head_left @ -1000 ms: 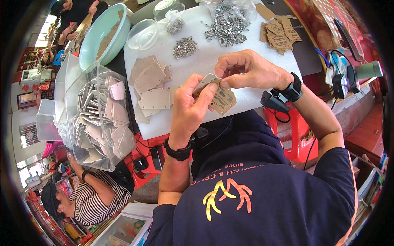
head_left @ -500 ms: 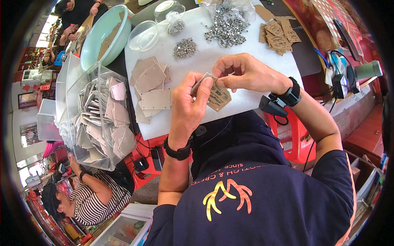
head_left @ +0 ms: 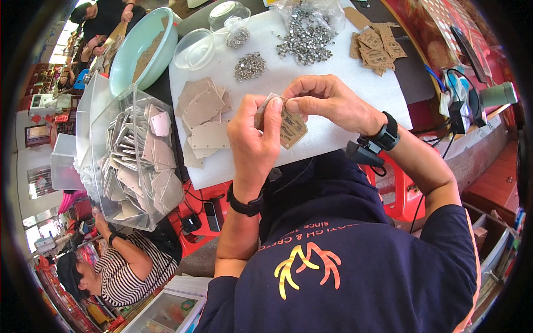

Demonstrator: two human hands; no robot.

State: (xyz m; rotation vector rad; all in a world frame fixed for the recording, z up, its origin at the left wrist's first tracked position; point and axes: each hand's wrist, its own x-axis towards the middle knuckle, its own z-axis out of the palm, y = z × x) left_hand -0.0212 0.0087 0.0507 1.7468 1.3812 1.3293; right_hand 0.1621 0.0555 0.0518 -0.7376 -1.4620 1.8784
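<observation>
A brown printed cardboard tag (head_left: 293,130) is pinched in my left hand (head_left: 259,125), thumb on top, above the near edge of the white-covered table. My right hand (head_left: 322,102) meets its upper edge with thumb and index finger pressed together there; whether a small fastener sits between them is hidden. Left of my hands lie stacked plain grey-beige cards (head_left: 201,105) with small holes. Beyond are a small heap of metal fasteners (head_left: 250,66) and a larger heap of metal pieces (head_left: 307,41) by a clear plastic bag. Printed tags (head_left: 377,47) are piled at the far right.
To the left stands a clear bin (head_left: 145,219) full of grey cards, behind it a pale green basin (head_left: 117,72). A clear round tub (head_left: 194,50) stands on the white sheet (head_left: 355,105). Cables and a power adapter (head_left: 458,115) lie right. Two people work at left.
My right hand has come down slightly, its fingers closing in on the tag's upper edge. My left hand and the tag have shifted a little, the tag turning slightly.
</observation>
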